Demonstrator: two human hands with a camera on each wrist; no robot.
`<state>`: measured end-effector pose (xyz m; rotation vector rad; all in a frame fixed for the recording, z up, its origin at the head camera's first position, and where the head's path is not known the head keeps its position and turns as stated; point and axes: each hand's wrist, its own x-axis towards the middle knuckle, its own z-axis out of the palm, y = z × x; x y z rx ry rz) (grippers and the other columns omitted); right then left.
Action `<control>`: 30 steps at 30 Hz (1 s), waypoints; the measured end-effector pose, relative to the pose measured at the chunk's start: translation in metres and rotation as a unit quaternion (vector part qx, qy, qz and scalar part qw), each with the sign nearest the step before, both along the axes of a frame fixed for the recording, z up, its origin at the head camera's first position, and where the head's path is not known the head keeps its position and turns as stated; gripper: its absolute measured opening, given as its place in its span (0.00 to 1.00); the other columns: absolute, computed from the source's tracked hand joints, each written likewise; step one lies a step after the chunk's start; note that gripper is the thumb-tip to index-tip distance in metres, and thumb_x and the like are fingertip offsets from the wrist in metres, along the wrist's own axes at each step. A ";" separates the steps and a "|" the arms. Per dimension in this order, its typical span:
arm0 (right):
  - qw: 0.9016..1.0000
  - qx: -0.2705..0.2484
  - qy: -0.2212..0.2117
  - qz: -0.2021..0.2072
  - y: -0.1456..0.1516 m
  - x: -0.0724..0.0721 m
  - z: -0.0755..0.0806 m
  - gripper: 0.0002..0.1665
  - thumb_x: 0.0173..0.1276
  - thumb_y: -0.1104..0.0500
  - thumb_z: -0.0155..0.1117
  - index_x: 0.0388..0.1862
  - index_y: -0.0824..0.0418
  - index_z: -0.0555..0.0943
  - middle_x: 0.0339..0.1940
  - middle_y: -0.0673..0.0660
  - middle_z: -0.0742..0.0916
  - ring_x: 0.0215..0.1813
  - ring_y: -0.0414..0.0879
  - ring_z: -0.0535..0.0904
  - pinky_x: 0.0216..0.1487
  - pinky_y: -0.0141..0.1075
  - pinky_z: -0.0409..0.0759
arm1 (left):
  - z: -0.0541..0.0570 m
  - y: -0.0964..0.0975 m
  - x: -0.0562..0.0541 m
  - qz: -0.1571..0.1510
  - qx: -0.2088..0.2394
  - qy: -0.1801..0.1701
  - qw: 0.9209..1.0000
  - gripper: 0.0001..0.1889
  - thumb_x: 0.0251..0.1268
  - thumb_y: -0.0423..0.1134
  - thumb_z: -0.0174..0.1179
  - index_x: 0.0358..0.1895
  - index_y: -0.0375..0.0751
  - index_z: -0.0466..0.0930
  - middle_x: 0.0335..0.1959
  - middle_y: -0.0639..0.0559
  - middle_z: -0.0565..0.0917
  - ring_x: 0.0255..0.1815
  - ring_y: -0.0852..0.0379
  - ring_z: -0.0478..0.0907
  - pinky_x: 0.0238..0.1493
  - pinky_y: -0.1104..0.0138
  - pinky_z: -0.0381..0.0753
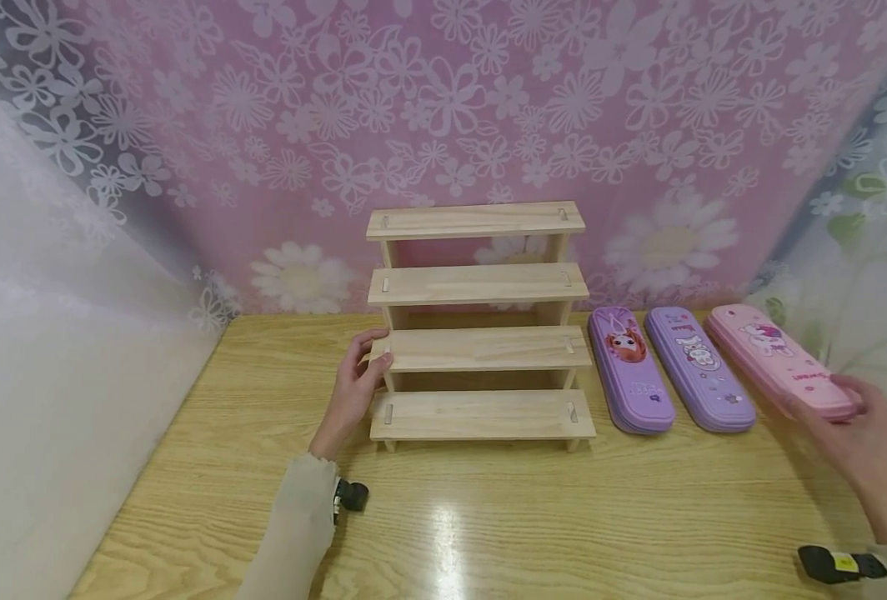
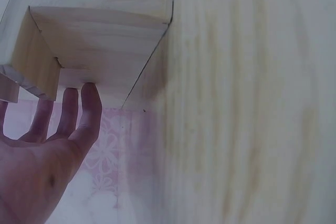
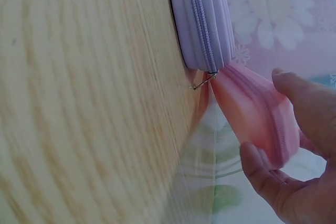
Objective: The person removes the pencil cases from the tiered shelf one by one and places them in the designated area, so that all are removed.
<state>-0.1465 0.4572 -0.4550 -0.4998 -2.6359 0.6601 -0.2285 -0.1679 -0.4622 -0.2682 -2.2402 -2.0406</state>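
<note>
A pale wooden four-tier display stand (image 1: pixel 481 350) stands in the middle of the table. My left hand (image 1: pixel 357 379) holds its left end at the second tier from the bottom, thumb on the board's edge; in the left wrist view the fingers (image 2: pixel 90 106) reach up to the side panel. At the far right, my right hand (image 1: pixel 867 433) grips the near end of a pink pencil case (image 1: pixel 777 358) between thumb and fingers. The right wrist view has this pink case (image 3: pixel 257 114) tilted, its held end raised off the table.
Two purple pencil cases lie side by side between stand and pink case: one with a red-haired figure (image 1: pixel 634 383), one with a white character (image 1: pixel 702 375). A pink floral curtain (image 1: pixel 443 108) hangs behind the wood-grain table (image 1: pixel 533 517); whitish curtains flank both sides.
</note>
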 end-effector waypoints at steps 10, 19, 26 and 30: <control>0.997 -0.036 -0.066 -0.014 -0.002 0.000 -0.004 0.45 0.71 0.42 0.62 0.69 0.79 0.67 0.61 0.85 0.75 0.56 0.77 0.72 0.45 0.53 0.63 | 0.001 0.000 0.002 -0.001 0.011 0.001 1.000 0.19 0.79 0.40 0.54 0.69 0.50 0.71 0.64 0.44 0.74 0.53 0.50 0.77 0.54 0.45 0.84; 0.999 0.021 -0.027 0.026 -0.005 0.001 -0.007 0.44 0.71 0.43 0.63 0.64 0.81 0.69 0.56 0.87 0.73 0.59 0.80 0.66 0.50 0.65 0.64 | 0.002 -0.002 0.004 -0.005 -0.002 -0.002 1.000 0.21 0.80 0.42 0.54 0.72 0.51 0.69 0.64 0.41 0.73 0.54 0.46 0.78 0.54 0.45 0.84; 0.985 0.064 0.086 0.134 -0.030 -0.005 -0.001 0.37 0.63 0.50 0.73 0.61 0.76 0.76 0.56 0.88 0.74 0.55 0.84 0.68 0.51 0.74 0.64 | 0.010 -0.013 0.014 -0.002 -0.137 0.003 0.991 0.26 0.78 0.55 0.55 0.75 0.63 0.67 0.75 0.50 0.68 0.68 0.40 0.74 0.63 0.44 0.79; 0.959 0.120 0.149 0.208 -0.055 -0.012 0.002 0.37 0.57 0.50 0.78 0.61 0.68 0.80 0.57 0.86 0.77 0.55 0.84 0.71 0.52 0.75 0.66 | 0.014 -0.025 0.026 0.011 -0.249 0.030 0.968 0.30 0.75 0.59 0.56 0.77 0.69 0.62 0.80 0.56 0.64 0.78 0.41 0.64 0.70 0.36 0.70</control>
